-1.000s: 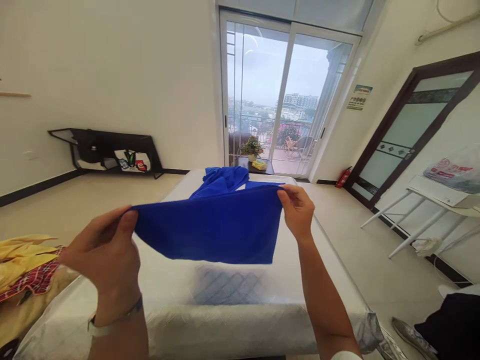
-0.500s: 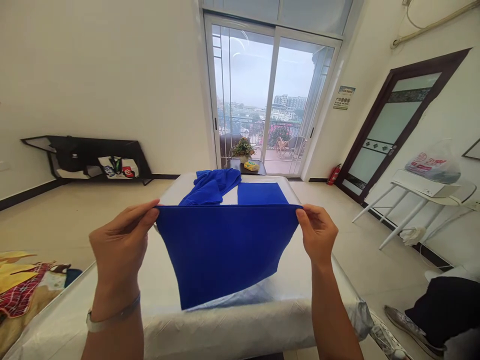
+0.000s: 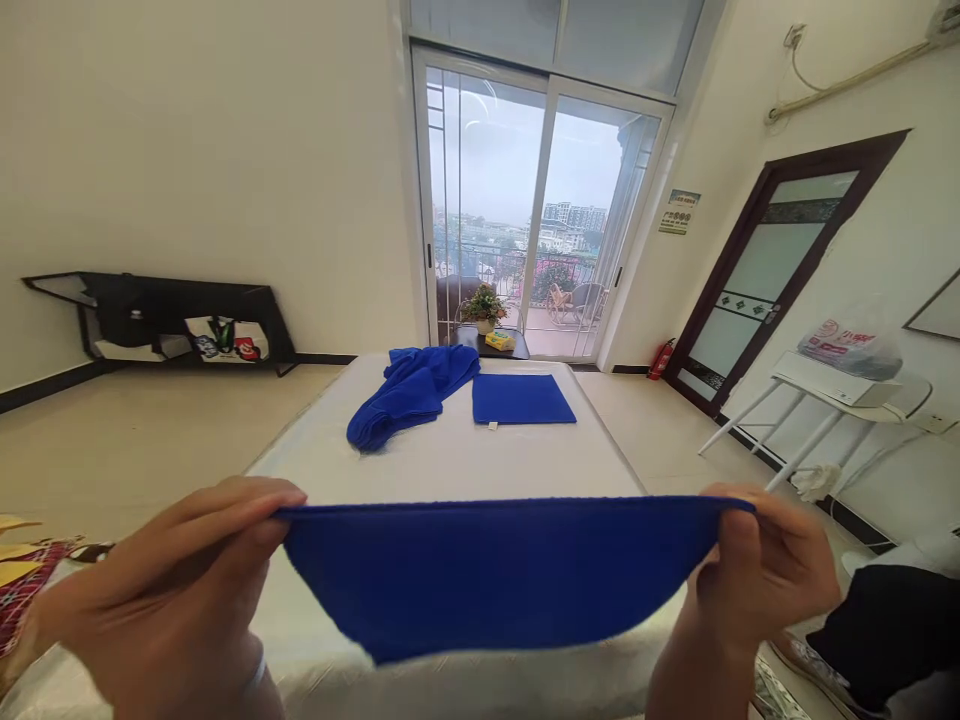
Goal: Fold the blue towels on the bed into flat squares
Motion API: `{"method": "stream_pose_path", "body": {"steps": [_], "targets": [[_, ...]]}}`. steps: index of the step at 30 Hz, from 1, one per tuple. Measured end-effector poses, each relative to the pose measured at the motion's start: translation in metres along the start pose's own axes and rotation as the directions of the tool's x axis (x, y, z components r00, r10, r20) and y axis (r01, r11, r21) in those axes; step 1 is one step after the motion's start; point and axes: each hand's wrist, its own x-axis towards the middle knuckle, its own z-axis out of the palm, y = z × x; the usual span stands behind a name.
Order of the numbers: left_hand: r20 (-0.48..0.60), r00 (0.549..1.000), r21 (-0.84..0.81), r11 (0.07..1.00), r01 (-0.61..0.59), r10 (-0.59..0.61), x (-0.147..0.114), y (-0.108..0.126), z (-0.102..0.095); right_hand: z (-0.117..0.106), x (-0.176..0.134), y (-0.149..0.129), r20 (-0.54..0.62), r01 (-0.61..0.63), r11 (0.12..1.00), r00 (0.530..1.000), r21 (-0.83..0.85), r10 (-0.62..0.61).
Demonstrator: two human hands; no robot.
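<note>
A blue cloth [image 3: 495, 575] hangs stretched between my two hands, its top edge pulled nearly straight. My left hand [image 3: 187, 570] pinches one top corner between thumb and fingers. At the opposite corner my right hand [image 3: 765, 560] has the same kind of pinch. Below, the cloth's lower edge hangs loose above the white-covered bed-like surface [image 3: 525, 462]. Farther along that surface lies a flat blue folded cloth [image 3: 523, 398] with a small white tag at its near edge. To its left is a rumpled pile of blue cloth [image 3: 412, 390].
Beyond the surface's far end stands a dark small table with a potted plant [image 3: 485, 308] and a yellow tissue pack [image 3: 500, 341]. A white chair [image 3: 832, 390] with a plastic bag is at right. Someone's dark-clothed leg [image 3: 892, 625] shows at lower right.
Both hands have come lower and closer to me with the cloth and are farther apart. The folded cloth beyond, previously partly covered, is now in full view.
</note>
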Motion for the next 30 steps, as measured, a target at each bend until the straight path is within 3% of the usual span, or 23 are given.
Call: {"method": "stream_pose_path", "body": {"steps": [3, 6, 9, 12, 15, 18, 21, 25, 28, 30], "targets": [[0.057, 0.995, -0.146, 0.985, 0.092, -0.084, 0.006, -0.013, 0.006, 0.004, -0.003, 0.007, 0.061, -0.079, 0.997, 0.995, -0.022, 0.08], [0.116, 0.972, -0.182, 0.958, 0.222, -0.203, 0.009, -0.027, 0.01, 0.007, -0.008, 0.017, 0.137, -0.127, 0.991, 0.982, -0.03, 0.13], [0.148, 0.966, -0.181, 0.954, 0.238, -0.213, 0.008, -0.036, 0.008, 0.005, -0.011, 0.023, 0.155, -0.128, 0.99, 0.978, -0.063, 0.136], [0.167, 0.979, -0.173, 0.974, 0.148, -0.119, 0.003, -0.034, 0.004, -0.004, -0.01, 0.018, 0.099, -0.103, 0.99, 0.989, -0.1, 0.113], [0.197, 0.98, -0.176, 0.984, 0.01, 0.025, -0.005, -0.021, 0.005, -0.014, -0.006, 0.004, -0.044, -0.13, 0.971, 0.991, -0.201, 0.123], [0.303, 0.936, -0.284, 0.954, -0.092, 0.181, -0.015, -0.004, 0.015, -0.017, 0.004, -0.006, -0.122, -0.258, 0.919, 0.965, -0.298, 0.231], [0.415, 0.865, -0.343, 0.929, -0.137, 0.281, -0.026, 0.011, 0.03, -0.01, 0.019, 0.004, -0.082, -0.36, 0.863, 0.931, -0.355, 0.355], [0.539, 0.797, -0.238, 0.957, -0.165, 0.272, -0.035, 0.009, 0.049, 0.024, 0.037, 0.052, 0.035, -0.36, 0.807, 0.905, -0.467, 0.424], [0.575, 0.79, -0.128, 0.977, -0.168, 0.212, -0.038, -0.01, 0.058, 0.075, 0.036, 0.097, 0.209, -0.311, 0.793, 0.856, -0.524, 0.474], [0.58, 0.805, -0.018, 0.99, -0.143, 0.127, -0.04, -0.029, 0.058, 0.119, 0.022, 0.121, 0.35, -0.266, 0.781, 0.781, -0.565, 0.518]]}}
